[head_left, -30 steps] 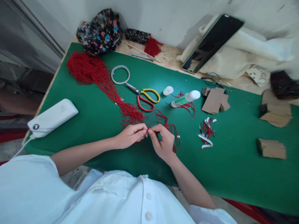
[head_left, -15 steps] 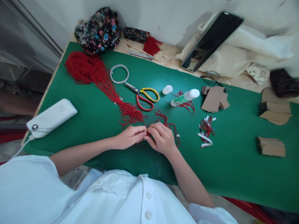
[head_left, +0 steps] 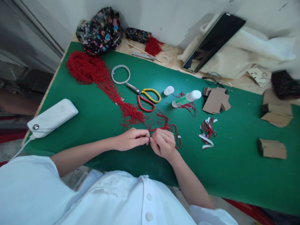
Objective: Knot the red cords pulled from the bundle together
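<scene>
Both hands meet at the near middle of the green mat (head_left: 98, 103), fingertips touching, and pinch a thin red cord (head_left: 161, 126) between them. The left hand (head_left: 131, 139) has its fingers drawn together around the cord's end; the right hand (head_left: 164, 142) is curled into a loose fist, knuckles up. A second ago the right hand was turned more open, with its fingers stretched toward the left; half a second ago it lay flatter over the strands; now it is closed tighter and the cord runs taut from the pinch up and to the right. The cord belongs to a small loose cluster just beyond the right hand, next to the tail of the big red cord bundle (head_left: 93, 73). The scissors (head_left: 145, 97), glue bottle (head_left: 186, 98) and white power bank (head_left: 52, 117) lie where they lay before.
</scene>
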`<state>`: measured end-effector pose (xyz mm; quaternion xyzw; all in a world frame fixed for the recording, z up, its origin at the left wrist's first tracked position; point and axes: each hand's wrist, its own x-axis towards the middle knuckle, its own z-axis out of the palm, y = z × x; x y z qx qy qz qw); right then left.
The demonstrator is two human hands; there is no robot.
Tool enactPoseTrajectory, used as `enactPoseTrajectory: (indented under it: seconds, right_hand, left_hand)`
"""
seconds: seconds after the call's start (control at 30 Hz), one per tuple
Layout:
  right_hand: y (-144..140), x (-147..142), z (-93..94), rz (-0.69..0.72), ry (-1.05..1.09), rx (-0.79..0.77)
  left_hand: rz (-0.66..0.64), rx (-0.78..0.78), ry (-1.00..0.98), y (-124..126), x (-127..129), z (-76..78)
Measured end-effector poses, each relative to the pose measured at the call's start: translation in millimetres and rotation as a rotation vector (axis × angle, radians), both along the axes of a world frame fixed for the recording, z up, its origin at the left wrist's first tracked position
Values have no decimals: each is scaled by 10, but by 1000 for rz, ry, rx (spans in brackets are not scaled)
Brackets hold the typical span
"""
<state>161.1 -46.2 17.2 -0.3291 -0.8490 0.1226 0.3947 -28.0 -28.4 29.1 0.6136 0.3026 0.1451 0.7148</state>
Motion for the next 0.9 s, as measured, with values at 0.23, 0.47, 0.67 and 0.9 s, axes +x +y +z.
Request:
enactPoseTrajectory:
  seconds: [0.23, 0.47, 0.67, 0.9]
  right_hand:
    - [62, 199, -4, -175, 513, -212]
    - [361, 629, 134, -565, 1025, -120]
    - [472, 1194, 109, -703, 1305, -192]
    - [254, 1095, 295, -684, 1498, -300]
  left_hand:
    - [-109, 15, 9, 51, -53, 49]
    - [-241, 42, 43, 52, -53, 64]
    - [-277, 52, 45, 62, -62, 83]
    - [-268, 38, 30, 110, -105, 139]
